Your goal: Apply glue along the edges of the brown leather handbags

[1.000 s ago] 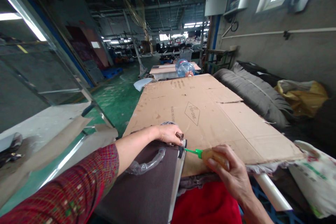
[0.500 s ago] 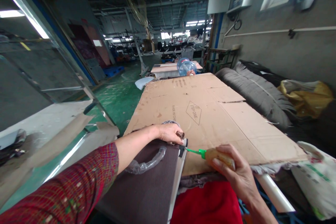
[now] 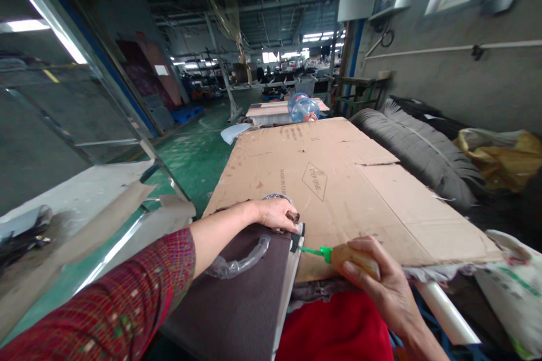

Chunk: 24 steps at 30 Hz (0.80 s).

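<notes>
Head view: the right hand clasps an amber, green-nozzled plastic bottle; the left hand grips a dark-brown, boxy textured case.

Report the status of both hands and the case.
Left hand at case corner. Right hand grips bottle, nozzle at case edge. Wrapped handle stands apart from nozzle.

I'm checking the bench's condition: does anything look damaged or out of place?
Yes: the cardboard sheet looks worn. A slit gapes at its right edge, and brownish blotches mark it beyond the left hand.
</notes>
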Each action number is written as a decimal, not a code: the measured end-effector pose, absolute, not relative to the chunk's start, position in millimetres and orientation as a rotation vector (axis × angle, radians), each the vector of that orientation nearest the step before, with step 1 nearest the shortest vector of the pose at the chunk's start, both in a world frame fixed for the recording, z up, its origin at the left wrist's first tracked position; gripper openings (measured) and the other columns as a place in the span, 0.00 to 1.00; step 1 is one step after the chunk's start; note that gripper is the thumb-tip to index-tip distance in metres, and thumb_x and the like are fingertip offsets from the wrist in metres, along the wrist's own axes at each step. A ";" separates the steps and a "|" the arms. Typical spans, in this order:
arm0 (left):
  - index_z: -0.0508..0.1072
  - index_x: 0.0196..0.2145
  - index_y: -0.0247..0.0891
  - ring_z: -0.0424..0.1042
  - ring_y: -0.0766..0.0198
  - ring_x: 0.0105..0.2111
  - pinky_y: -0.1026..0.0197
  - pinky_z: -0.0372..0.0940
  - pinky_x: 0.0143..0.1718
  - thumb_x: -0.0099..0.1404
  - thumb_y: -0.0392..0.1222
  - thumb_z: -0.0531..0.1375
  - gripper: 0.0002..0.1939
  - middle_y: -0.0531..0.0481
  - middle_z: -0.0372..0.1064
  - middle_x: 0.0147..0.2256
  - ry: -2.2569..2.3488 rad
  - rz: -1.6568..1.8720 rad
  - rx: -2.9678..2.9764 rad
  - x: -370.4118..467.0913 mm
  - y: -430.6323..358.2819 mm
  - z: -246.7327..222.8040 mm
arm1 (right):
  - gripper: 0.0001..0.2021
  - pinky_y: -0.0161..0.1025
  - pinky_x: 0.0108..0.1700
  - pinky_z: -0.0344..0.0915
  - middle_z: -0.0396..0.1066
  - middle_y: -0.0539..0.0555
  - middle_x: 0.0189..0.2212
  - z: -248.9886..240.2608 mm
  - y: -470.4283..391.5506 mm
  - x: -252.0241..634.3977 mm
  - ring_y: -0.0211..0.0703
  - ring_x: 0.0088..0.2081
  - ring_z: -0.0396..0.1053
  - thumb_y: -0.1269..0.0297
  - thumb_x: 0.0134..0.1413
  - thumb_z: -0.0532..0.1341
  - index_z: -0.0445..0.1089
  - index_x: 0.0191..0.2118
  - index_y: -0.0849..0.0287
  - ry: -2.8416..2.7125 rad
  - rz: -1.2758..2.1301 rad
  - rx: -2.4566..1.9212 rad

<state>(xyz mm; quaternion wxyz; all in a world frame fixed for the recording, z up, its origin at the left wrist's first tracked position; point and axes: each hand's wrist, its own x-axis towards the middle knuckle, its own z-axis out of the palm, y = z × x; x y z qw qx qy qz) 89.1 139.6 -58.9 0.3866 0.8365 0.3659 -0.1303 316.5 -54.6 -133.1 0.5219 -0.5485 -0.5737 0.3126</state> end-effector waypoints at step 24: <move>0.72 0.25 0.39 0.65 0.70 0.22 0.65 0.56 0.26 0.64 0.45 0.65 0.12 0.59 0.68 0.21 0.923 -0.340 2.121 90.0 139.4 -58.7 | 0.08 0.42 0.45 0.69 0.71 0.55 0.47 -145.9 -62.2 321.6 0.51 0.47 0.71 0.62 0.67 0.66 0.72 0.50 0.50 -1.548 0.644 -1.124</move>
